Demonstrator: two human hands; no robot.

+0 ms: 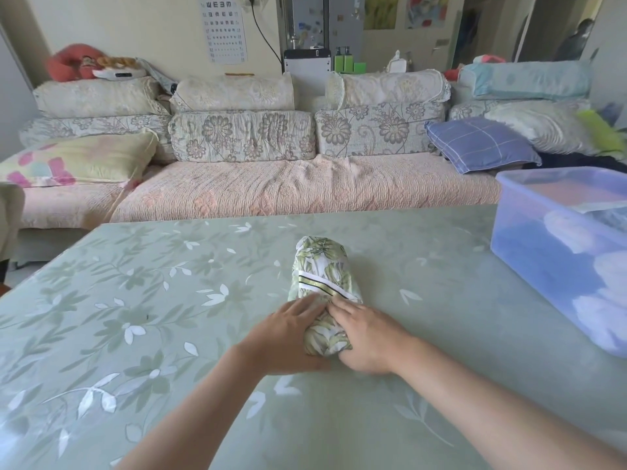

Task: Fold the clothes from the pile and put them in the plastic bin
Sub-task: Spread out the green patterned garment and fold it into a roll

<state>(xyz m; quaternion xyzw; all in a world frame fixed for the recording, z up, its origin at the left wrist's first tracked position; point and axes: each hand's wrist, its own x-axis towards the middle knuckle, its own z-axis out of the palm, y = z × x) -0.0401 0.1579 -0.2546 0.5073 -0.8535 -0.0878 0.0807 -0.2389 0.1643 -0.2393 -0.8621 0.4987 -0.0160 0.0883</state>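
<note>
Left hand (288, 337) and right hand (368, 337) clasp the near end of a rolled leaf-print garment (322, 266), fingers over its top, thumbs tucked under. It lies mid-surface (135, 300). The plastic bin (519, 232) stands far right with folded clothes (576, 232) inside.

1 head cam looks fwd/down over table (135, 300) to sofa (305, 191), near left hand (288, 337) & right hand (366, 340).

Rolled into a tight bundle (322, 276), white with green leaf print, crossed mid-length by a white-and-dark band (324, 287). Lying lengthwise, near to far, at centre. At far right, well apart: translucent blue bin (519, 232), open-topped, with pale clothes (573, 228) blurred inside.
</note>
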